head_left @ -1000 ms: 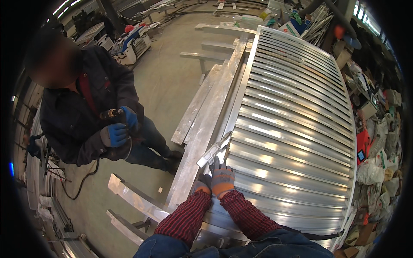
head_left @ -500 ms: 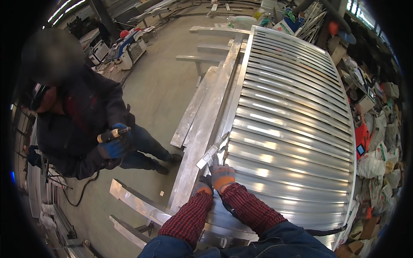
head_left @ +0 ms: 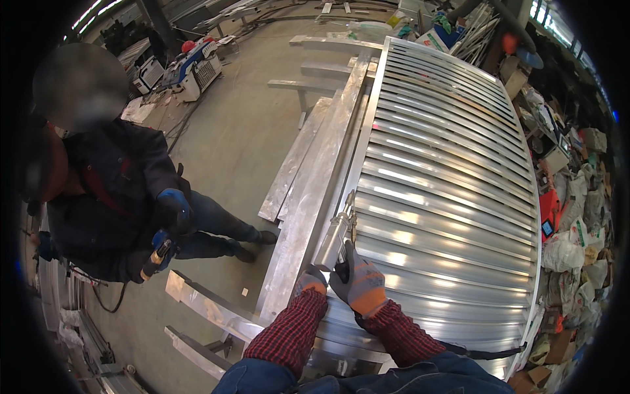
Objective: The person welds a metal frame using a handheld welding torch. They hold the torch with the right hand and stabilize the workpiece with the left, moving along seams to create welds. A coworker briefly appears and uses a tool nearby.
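A silver gun-shaped tool with a cylindrical body and narrow nozzle (head_left: 336, 236), looking like a welding gun, is tilted over the left edge of a slatted metal panel (head_left: 446, 197). My right hand (head_left: 362, 284), in a grey and orange glove, is closed around its dark handle. Close to the tool's rear end is my left hand (head_left: 311, 278), gloved alike. Its fingers look curled, and what they hold is hidden. A black cable (head_left: 482, 354) emerges behind my right forearm and runs across the panel's near end.
At left a person in dark clothes (head_left: 118, 197) and blue gloves holds a black and gold tool (head_left: 157, 256). Long metal bars (head_left: 312, 177) lie beside the panel. Metal beams (head_left: 210, 308) jut out at lower left. Bags and scrap (head_left: 571, 243) crowd the right side.
The tool has turned and sits more upright in the picture. My right hand has moved right and slightly down, apart from my left. The other person's tool has moved lower.
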A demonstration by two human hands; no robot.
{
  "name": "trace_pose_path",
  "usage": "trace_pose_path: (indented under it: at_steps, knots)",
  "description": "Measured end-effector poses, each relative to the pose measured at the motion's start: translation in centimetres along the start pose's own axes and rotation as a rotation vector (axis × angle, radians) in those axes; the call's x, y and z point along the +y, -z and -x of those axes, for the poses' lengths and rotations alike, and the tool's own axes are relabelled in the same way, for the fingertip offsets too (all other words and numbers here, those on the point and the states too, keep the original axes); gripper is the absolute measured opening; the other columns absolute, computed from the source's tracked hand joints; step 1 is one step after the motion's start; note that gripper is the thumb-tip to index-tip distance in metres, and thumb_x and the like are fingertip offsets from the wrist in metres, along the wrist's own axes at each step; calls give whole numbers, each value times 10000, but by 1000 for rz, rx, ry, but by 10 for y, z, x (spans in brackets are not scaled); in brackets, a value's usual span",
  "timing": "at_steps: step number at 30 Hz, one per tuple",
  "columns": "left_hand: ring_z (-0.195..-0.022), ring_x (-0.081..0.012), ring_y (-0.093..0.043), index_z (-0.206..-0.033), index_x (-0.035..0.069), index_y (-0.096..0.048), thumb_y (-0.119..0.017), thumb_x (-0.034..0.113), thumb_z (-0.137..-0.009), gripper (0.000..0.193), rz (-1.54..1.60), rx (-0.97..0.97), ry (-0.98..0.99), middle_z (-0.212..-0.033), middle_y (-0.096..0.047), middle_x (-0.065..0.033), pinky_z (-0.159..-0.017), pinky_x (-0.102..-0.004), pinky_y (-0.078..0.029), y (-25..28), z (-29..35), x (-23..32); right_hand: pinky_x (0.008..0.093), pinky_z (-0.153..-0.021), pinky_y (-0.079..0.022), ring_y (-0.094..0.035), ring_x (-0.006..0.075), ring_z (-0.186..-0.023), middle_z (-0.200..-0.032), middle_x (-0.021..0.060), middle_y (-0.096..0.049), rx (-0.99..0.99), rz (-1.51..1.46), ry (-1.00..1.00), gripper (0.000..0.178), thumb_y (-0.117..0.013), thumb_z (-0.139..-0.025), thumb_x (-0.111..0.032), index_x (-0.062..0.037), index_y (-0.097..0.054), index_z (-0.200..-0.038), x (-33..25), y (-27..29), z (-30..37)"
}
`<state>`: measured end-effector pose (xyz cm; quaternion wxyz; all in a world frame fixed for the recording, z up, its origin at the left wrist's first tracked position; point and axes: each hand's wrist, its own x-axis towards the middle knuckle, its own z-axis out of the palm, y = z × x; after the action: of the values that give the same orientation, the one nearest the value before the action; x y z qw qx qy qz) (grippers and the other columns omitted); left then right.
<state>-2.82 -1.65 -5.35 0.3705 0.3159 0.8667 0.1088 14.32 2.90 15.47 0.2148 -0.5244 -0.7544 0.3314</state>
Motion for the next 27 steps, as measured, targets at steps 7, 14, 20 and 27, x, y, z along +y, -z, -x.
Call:
trace_pose_path:
  at_steps: [7,14,20,27]
  knots:
    - [-1291,-440,-653,-1339,40,-702,-533,577,-1029,642,1,-19,15,-1329,-705,-266,-1023,-489,-546,6,3,7,385,-750,-593,-759,243,-866,-946,154,-758,49,-410,204,608,-777,-912,-173,-44,-551,-1462,-6,33,19]
    - [-1293,-440,-653,-1332,31,-713,-489,547,-1056,626,5,-15,42,-1324,-710,-267,-1046,-486,-541,8,6,10,344,-816,-592,-677,203,-913,-1032,110,-672,-350,-1684,-368,169,-673,-987,-14,14,-632,-1149,16,19,30]
    - [-1295,-440,-654,-1327,24,-723,-451,520,-1080,618,16,32,104,-1320,-715,-267,-1065,-484,-537,9,11,19,404,-761,-605,-692,270,-862,-997,168,-702,-153,-1833,-256,194,-612,-1012,-163,10,-653,-1089,-5,7,10]
    - [-1290,-445,-656,-1321,9,-729,-406,492,-1108,619,39,167,150,-1329,-712,-270,-1075,-473,-540,9,9,27,447,-630,-626,-728,305,-756,-954,159,-744,-137,-2273,-9,389,-521,-1076,-352,0,-687,-1081,-1,35,-50]
